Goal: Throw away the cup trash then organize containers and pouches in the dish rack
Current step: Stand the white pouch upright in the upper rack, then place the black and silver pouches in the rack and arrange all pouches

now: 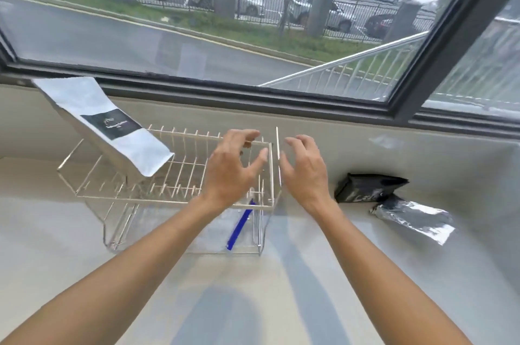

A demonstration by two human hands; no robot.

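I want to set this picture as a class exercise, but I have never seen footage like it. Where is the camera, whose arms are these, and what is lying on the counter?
There is one picture, taken by a wide-angle camera worn on a person's head, looking down at their own bare arms. The left hand and right hand hover open at the right end of a wire dish rack; neither holds anything. A white pouch with a dark label leans in the rack's left end. A blue stick-like object lies under the rack. On the pale counter to the right lie a black pouch and a silver foil pouch. Behind is a window.
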